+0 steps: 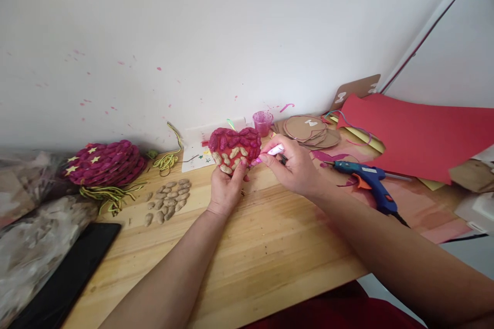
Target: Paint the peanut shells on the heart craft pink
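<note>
A red heart-shaped piece [236,145] is covered with peanut shells, magenta along the top and right side, plain tan at the lower left and middle. My left hand [227,187] is closed on its lower edge, thumb on the front. In my right hand [291,164] is a white and pink marker [275,150], its pink end at the heart's right edge. Behind the heart stands a clear cup [263,122] with pink stains. Several loose peanuts [170,198] lie on the wooden table [247,252] to the left.
At the left are stacked magenta peanut pieces [108,162] with stars, yellow-green yarn [166,162], plastic bags [42,247] and a black tablet-like slab [71,272]. At the right are cardboard shapes [303,128], a blue glue gun [372,182] and red sheet [417,133].
</note>
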### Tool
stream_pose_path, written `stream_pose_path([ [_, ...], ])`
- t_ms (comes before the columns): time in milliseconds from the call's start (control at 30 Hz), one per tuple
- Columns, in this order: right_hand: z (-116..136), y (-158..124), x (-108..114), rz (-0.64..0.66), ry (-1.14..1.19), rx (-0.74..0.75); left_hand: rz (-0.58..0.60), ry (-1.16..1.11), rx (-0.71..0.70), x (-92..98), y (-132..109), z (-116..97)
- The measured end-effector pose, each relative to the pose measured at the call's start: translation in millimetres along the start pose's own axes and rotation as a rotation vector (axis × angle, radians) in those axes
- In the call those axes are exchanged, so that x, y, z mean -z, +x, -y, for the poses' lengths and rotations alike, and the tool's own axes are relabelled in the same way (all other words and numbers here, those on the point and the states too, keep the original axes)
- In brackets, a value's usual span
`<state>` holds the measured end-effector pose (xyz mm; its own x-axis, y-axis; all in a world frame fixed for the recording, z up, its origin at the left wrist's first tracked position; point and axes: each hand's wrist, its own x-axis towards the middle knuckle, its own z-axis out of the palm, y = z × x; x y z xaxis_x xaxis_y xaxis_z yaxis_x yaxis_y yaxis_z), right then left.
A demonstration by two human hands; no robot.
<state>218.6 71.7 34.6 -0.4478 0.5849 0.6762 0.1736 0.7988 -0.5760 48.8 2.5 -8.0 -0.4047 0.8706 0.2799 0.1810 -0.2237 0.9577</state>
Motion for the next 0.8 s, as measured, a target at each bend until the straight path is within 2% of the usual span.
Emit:
stream_pose_path([
  [167, -0.6, -0.2, 0.8, -0.008, -0.067, 0.028, -0.002, 0.023, -0.021, 0.5, -0.6, -2.7],
  [300, 1.9, 0.9, 1.2, 0.069, -0.027, 0.083, -0.006, -0.005, -0.019, 0.3, -1.2, -5.5],
  [600, 0.4, 2.2, 6.5, 0.09, -0.054, 0.109, -0.043, -0.108, 0.043, -0.8, -1.3, -7.7],
  [800, 1.5, 2.8, 6.4, 0.111, 0.001, 0.057, -0.063, -0.144, 0.077, -1.7, -0.2, -2.7],
])
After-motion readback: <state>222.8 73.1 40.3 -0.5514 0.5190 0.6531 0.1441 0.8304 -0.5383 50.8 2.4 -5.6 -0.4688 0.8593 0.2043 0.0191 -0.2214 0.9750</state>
